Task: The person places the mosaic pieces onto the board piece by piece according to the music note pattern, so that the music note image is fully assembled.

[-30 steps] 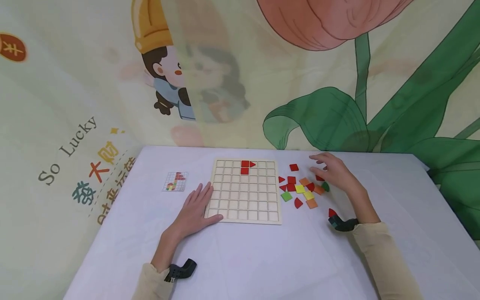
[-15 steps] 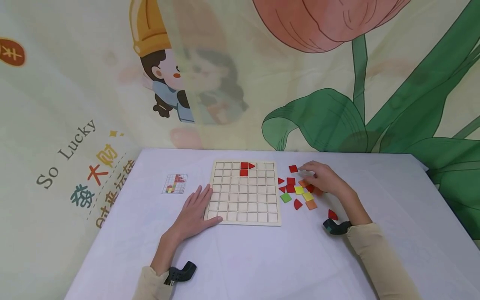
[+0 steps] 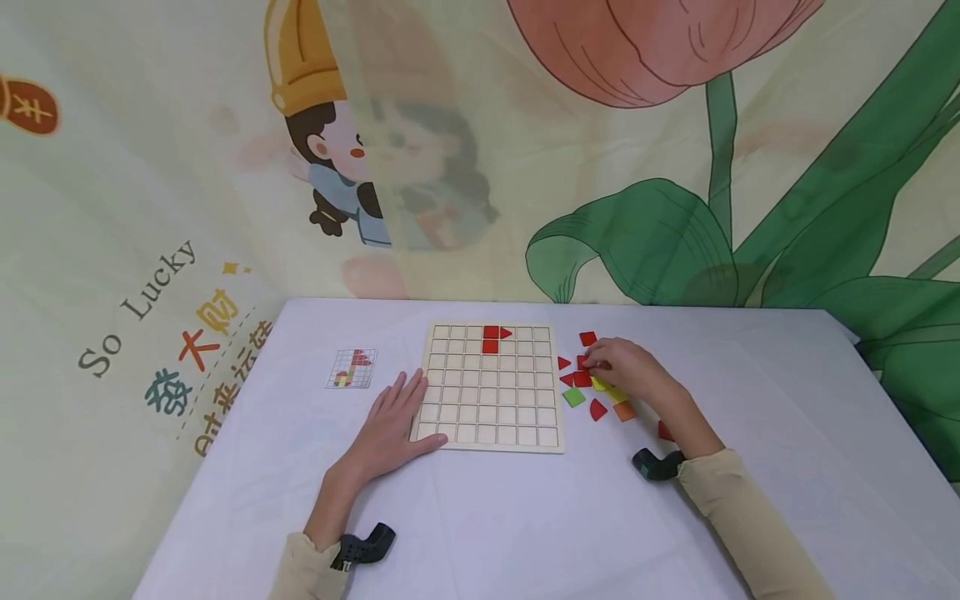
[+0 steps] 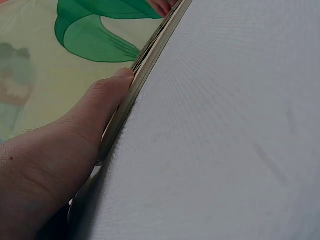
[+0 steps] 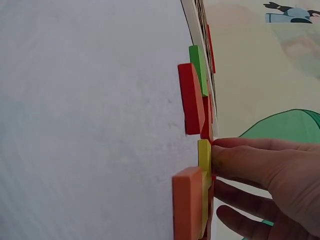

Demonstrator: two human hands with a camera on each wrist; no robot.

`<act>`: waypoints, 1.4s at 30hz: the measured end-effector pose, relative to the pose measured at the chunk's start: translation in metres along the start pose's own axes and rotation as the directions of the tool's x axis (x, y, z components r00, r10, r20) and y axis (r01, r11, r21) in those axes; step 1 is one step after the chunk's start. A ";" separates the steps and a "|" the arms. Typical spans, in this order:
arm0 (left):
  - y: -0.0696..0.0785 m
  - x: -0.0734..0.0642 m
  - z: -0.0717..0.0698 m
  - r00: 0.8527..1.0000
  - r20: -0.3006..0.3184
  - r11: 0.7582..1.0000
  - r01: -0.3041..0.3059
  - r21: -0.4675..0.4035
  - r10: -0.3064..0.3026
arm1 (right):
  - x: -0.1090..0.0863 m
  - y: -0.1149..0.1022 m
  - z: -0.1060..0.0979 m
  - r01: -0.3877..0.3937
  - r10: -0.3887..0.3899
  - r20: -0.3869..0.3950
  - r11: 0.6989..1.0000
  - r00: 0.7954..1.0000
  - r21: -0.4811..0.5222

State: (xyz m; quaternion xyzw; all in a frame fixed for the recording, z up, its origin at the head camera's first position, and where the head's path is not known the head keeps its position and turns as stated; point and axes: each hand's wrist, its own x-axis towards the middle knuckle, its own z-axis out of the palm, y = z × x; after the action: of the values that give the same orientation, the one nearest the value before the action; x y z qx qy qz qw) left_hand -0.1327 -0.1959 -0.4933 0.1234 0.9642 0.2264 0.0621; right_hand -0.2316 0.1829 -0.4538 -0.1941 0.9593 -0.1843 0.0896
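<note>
In the head view, a pale wooden grid board (image 3: 486,408) lies mid-table. Two red square tiles (image 3: 491,339) and a red triangle tile (image 3: 506,333) sit in its top rows. My left hand (image 3: 386,421) lies flat at its left side, fingers straight, thumb (image 4: 107,100) along the near edge in the left wrist view. To the right, my right hand (image 3: 630,367) is over the loose tiles, thumb and forefinger pinching a red square tile (image 3: 582,362) on the table. In the right wrist view, a yellow tile (image 5: 204,155) stands in front of those fingertips and partly hides them.
A small printed pattern card (image 3: 351,368) lies left of the board. Around the right hand are a green square tile (image 3: 573,397), an orange tile (image 3: 624,411), a red quarter-round tile (image 3: 597,409) and several others. Another red tile (image 3: 665,431) lies near the right wrist.
My right hand has come left and toward me, from the far right of the pile to a red square tile in it. My left hand has stayed at the board.
</note>
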 end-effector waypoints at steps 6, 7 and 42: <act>-0.001 0.000 0.000 1.000 -0.007 1.000 0.004 0.000 -0.004 | 0.003 0.000 0.002 0.016 -0.015 -0.049 1.000 0.999 0.012; -0.001 0.000 0.000 1.000 -0.005 1.000 0.006 0.000 -0.006 | 0.003 0.000 0.001 0.021 -0.018 -0.075 0.999 0.997 0.027; 0.002 -0.001 -0.002 1.000 0.001 1.000 0.001 -0.009 -0.001 | 0.066 -0.110 0.031 0.286 -0.285 0.026 0.957 0.958 -0.041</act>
State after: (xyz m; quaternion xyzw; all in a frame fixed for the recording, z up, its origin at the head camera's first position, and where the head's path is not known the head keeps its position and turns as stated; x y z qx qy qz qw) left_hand -0.1315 -0.1950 -0.4906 0.1225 0.9632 0.2308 0.0631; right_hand -0.2468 0.0521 -0.4460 -0.3342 0.9242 -0.1722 0.0674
